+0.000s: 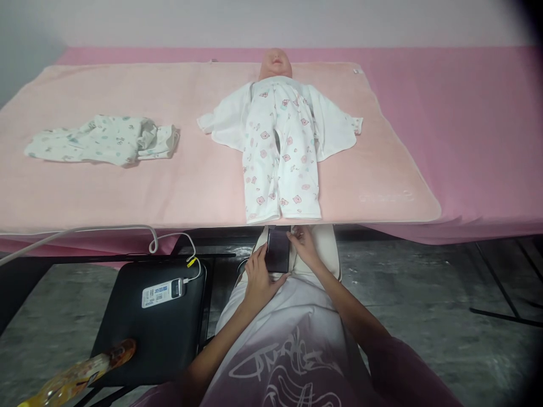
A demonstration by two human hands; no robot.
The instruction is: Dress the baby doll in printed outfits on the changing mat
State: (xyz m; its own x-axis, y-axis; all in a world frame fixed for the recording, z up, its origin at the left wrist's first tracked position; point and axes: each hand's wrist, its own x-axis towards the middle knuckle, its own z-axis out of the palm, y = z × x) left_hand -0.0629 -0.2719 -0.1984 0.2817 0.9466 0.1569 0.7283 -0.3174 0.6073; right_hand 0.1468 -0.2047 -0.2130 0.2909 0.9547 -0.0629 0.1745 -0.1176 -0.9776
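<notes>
Phone-like slab (278,251) between left hand (263,278) and right hand (306,247), grip of both pinching its edges.

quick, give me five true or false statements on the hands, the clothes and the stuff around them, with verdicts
1. The left hand touches the dark flat object. True.
2. The right hand rests on the printed trousers. False: it is at the dark flat object, below the mat's near edge.
3. A doll's head shows beyond the white top. True.
4. In the picture, the bunched patterned garment lies right of the trousers. False: it lies to their left.
5. A cable runs to the white device on the black seat. True.
</notes>
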